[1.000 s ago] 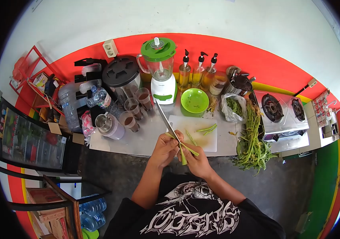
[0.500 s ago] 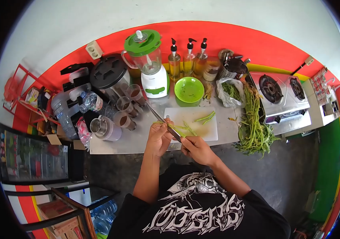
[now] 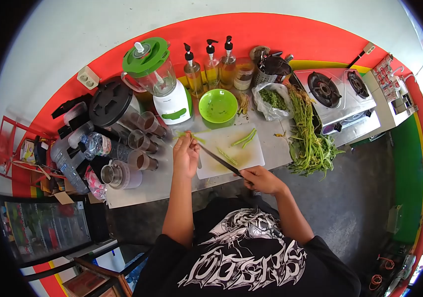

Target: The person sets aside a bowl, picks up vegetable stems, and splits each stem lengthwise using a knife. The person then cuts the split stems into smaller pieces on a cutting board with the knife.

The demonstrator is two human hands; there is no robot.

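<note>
My left hand [image 3: 186, 154] pinches a thin green stem [image 3: 197, 139] at the left edge of the white cutting board [image 3: 255, 157]. In my right hand [image 3: 261, 179] is the black handle of a long knife [image 3: 220, 159], whose blade points up and left over the board. Several cut green stems [image 3: 243, 138] lie on the board. A green bowl [image 3: 218, 106] with small green bits inside stands just behind it. To the right, a long bunch of leafy stems [image 3: 304, 133] hangs over the counter's front edge.
A blender [image 3: 167, 99], pump bottles [image 3: 211, 68] and a plastic bag of greens [image 3: 273, 101] stand along the back. Cups of brown powder [image 3: 143, 161] and a metal-topped jar [image 3: 121, 174] are left. A two-burner stove [image 3: 335, 94] is right.
My hands have moved apart, with the knife now lower and farther right of my left hand. The stem in my left hand has come away from the blade. The view has shifted.
</note>
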